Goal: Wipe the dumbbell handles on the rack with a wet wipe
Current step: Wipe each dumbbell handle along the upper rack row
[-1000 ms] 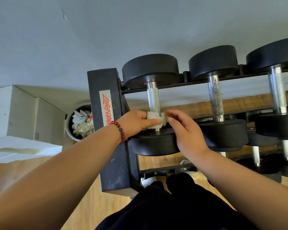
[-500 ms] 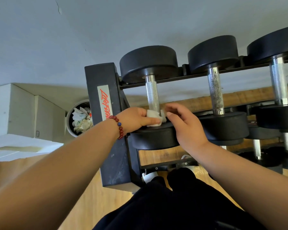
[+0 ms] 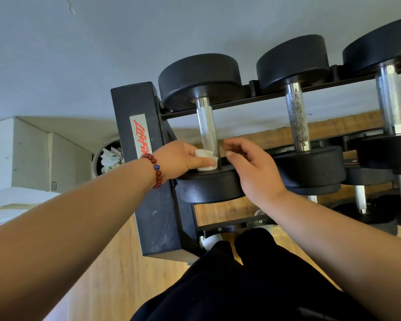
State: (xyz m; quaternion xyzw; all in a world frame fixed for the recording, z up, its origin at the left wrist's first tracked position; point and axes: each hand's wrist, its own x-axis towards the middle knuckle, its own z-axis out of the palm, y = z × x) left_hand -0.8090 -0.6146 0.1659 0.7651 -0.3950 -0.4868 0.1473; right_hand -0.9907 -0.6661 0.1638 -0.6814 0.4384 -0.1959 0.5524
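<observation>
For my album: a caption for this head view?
Left hand holds a white wipe against the leftmost dumbbell handle; right hand beside it.

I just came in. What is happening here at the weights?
A person is cleaning dumbbells on a black rack. The left hand presses a white wet wipe around the near end of the first dumbbell, on its knurled handle. The right hand is at the other side of that handle with curled fingers; whether it touches the wipe cannot be seen. The neighbouring handle looks speckled and no hand is on it.
</observation>
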